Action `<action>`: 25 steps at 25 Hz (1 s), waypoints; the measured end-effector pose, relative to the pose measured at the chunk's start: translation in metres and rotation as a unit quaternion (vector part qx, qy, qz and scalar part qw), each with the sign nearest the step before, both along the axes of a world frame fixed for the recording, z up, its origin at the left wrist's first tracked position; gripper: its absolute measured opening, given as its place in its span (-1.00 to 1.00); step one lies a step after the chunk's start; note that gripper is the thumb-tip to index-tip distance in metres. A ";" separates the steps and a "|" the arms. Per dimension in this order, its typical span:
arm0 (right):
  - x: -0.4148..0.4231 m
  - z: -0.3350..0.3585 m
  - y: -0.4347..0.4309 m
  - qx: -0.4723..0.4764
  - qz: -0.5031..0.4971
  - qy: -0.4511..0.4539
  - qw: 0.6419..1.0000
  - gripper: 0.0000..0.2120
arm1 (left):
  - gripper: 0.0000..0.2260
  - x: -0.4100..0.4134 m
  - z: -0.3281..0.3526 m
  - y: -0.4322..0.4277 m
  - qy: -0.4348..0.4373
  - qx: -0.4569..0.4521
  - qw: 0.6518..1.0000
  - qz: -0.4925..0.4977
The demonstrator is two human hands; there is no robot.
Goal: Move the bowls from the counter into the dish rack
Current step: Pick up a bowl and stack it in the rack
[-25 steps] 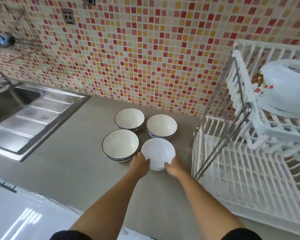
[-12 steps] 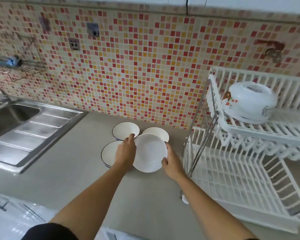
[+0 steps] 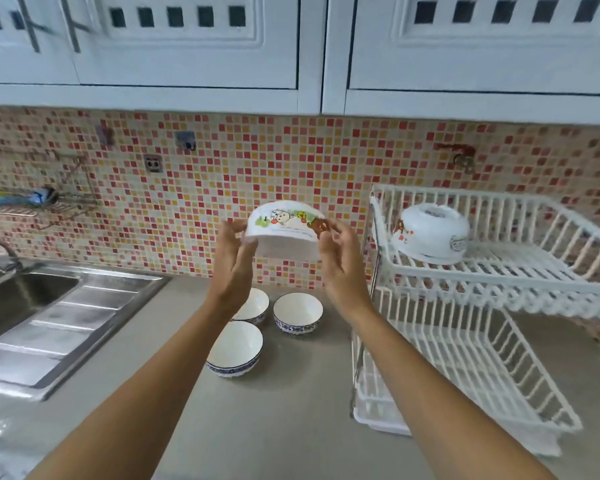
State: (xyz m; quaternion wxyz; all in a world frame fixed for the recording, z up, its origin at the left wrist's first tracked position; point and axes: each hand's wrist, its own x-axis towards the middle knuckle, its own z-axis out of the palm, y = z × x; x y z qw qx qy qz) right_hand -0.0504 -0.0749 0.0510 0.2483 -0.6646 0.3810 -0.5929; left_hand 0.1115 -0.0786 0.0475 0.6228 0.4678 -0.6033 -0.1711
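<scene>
A white bowl with cartoon pictures (image 3: 286,230) is held upside down in the air, well above the counter and left of the rack's top tier. My left hand (image 3: 234,252) grips its left side and my right hand (image 3: 338,251) its right side. Three white bowls with blue patterned bases stand on the grey counter below: one at the front (image 3: 235,348), one at the right (image 3: 298,312), one (image 3: 255,304) partly hidden behind my left wrist. The white two-tier dish rack (image 3: 499,271) stands at the right, with another cartoon bowl (image 3: 430,233) upside down on its top tier.
A steel sink with drainboard (image 3: 49,317) fills the left of the counter (image 3: 284,410). White wall cabinets (image 3: 291,46) hang overhead above the mosaic tiled wall. A wire shelf (image 3: 32,202) is fixed on the wall at the left. The rack's lower tier (image 3: 465,368) holds nothing.
Both hands have lifted the cartoon bowl off the counter, turned it upside down and raised it toward the rack's top tier. The view has tilted upward.
</scene>
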 end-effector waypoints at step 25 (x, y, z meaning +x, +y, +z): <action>-0.284 0.054 -0.039 0.080 -0.097 0.355 0.926 0.18 | 0.12 -0.235 0.057 -0.052 -0.367 0.100 0.915 -0.137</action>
